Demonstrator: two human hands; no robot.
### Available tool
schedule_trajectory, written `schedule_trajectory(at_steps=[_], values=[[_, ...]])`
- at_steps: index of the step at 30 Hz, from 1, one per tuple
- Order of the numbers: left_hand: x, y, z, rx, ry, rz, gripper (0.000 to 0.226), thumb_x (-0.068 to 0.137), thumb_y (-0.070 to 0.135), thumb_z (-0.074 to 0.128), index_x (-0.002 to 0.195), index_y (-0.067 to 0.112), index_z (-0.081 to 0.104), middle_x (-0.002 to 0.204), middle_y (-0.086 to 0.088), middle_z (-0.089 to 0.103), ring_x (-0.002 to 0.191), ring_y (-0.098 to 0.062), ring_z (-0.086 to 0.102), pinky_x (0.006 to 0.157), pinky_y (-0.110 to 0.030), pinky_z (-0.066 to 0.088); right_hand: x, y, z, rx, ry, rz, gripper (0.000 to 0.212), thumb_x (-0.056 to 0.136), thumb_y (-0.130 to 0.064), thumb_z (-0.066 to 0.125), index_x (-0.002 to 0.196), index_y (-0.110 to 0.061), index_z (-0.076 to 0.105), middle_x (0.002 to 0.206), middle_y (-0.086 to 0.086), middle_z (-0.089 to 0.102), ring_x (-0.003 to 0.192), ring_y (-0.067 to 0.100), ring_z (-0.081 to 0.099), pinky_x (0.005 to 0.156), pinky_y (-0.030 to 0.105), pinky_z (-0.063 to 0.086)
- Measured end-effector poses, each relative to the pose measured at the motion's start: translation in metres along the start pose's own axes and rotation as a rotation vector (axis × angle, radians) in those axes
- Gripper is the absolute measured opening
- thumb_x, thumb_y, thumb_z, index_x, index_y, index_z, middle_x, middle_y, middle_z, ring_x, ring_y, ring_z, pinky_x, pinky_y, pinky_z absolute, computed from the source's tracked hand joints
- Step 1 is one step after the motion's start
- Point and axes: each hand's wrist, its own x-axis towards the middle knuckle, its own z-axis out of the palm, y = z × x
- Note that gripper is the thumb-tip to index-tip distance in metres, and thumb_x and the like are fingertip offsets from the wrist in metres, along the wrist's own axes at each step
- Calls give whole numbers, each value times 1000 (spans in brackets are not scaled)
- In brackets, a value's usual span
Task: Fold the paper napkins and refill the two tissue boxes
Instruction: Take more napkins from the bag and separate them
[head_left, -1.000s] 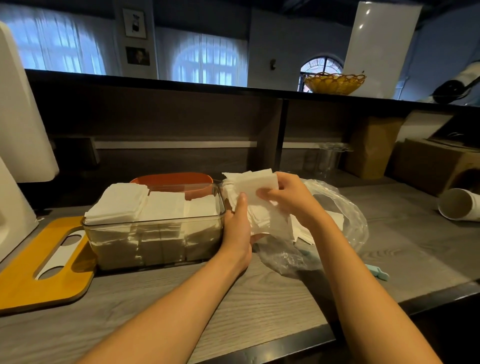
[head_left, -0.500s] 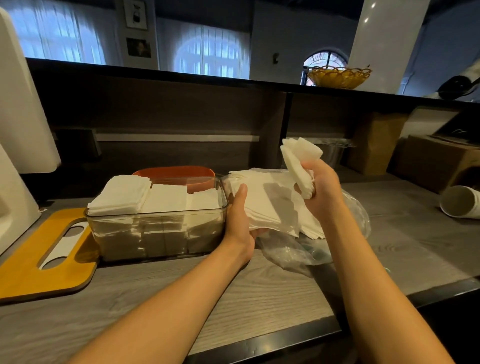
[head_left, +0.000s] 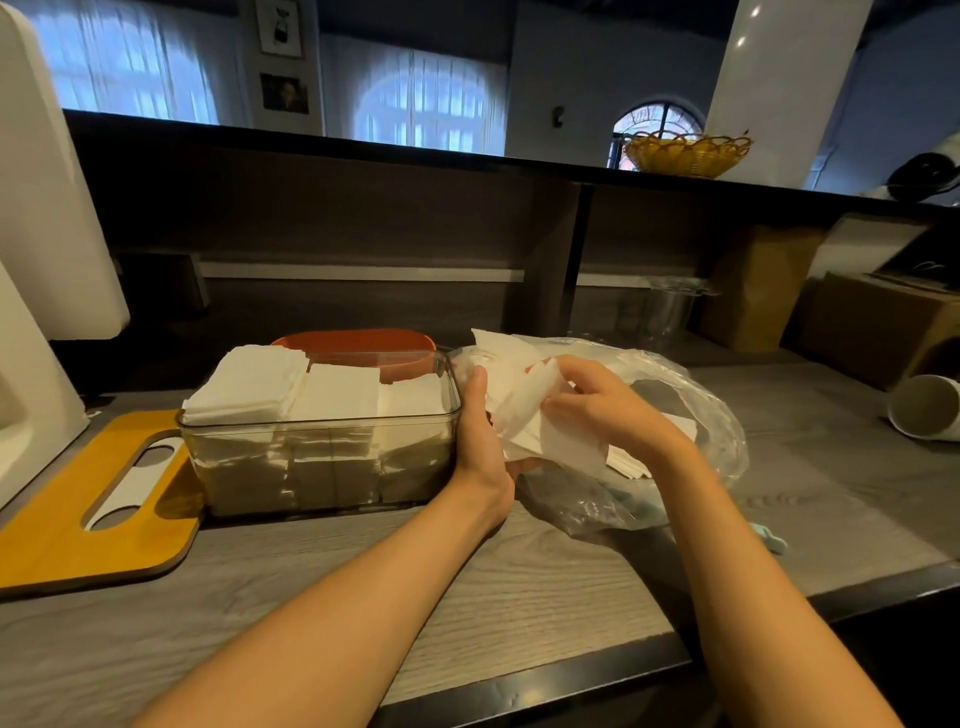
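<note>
Two hands: both meet on a loose white paper napkin (head_left: 524, 410), forearms reaching forward over the grey wood-grain counter (head_left: 519, 587).
Left hand (head_left: 480, 436): upright on its edge, thumb up, gripping the napkin's left side, just beside the clear rectangular plastic tissue box (head_left: 322, 457).
Right hand (head_left: 602, 402): fingers curled, pinching the napkin's right side, above the crumpled clear plastic bag (head_left: 691, 400).
Box: holds three rows of folded white napkins (head_left: 311, 389).

Both forearms bare from wrist to frame edge; no sleeves in view. Left hand (head_left: 480, 447) and right hand (head_left: 605, 402) ungloved. No rings, watch or bracelets seen on either wrist.
</note>
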Motion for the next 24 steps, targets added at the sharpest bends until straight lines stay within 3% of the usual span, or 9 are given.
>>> schedule_trajectory(at_steps=[3, 6, 11, 16, 18, 20, 22, 24], values=[[0, -1, 0, -12, 11, -1, 54, 97, 65, 38, 127, 29, 64, 113, -7, 73, 107, -28, 67, 87, -47, 58, 0, -1, 0, -73, 4, -45, 19, 95, -16, 63, 109, -27, 58, 109, -8, 59, 98, 13, 54, 88, 31, 42], [0, 0, 0, -3, -19, -7, 50, 99, 62, 36, 118, 29, 67, 107, -6, 76, 104, -29, 68, 86, -47, 57, -3, 0, -9, 96, 58, -98, 20, 92, -7, 64, 100, -25, 60, 102, -5, 62, 95, 13, 59, 81, 29, 47], [3, -1, -1, 67, 20, -44, 29, 102, 44, 49, 121, 27, 61, 110, -6, 73, 100, -27, 70, 79, -45, 61, -5, 12, -25, 421, 141, -83, 50, 88, 3, 62, 129, -25, 59, 115, -3, 66, 102, 15, 66, 81, 32, 59], [5, -2, 0, -3, 50, -59, 23, 104, 34, 50, 123, 28, 59, 114, -5, 71, 101, -28, 69, 82, -44, 59, -3, 20, -40, 805, 334, -45, 27, 85, 3, 55, 106, -10, 67, 96, 2, 68, 95, 21, 64, 70, 33, 56], [2, -1, 0, -16, 16, -60, 23, 103, 43, 47, 113, 30, 63, 107, -4, 72, 97, -26, 68, 81, -42, 58, -1, 23, -48, 876, 272, -90, 29, 75, -3, 55, 103, -2, 63, 95, 8, 64, 89, 23, 64, 68, 32, 55], [1, 0, -1, -15, -11, -60, 36, 101, 56, 41, 112, 31, 64, 104, -4, 74, 96, -26, 68, 76, -41, 57, 2, 16, -54, 686, 136, -152, 34, 69, -7, 55, 101, 1, 63, 91, 12, 63, 83, 23, 63, 67, 29, 53], [2, -1, -2, 10, -32, -49, 52, 98, 66, 34, 124, 33, 63, 107, -5, 75, 101, -28, 68, 78, -43, 58, 8, 1, -54, 372, -9, -199, 28, 71, -11, 56, 96, 1, 64, 87, 10, 63, 79, 20, 62, 70, 27, 52], [4, -1, -2, 33, -33, -29, 58, 97, 69, 30, 128, 33, 63, 107, -5, 76, 102, -28, 68, 79, -45, 59, 16, -16, -49, 106, -125, -208, 19, 84, -12, 59, 100, -12, 68, 93, 5, 67, 88, 17, 65, 78, 29, 54]])
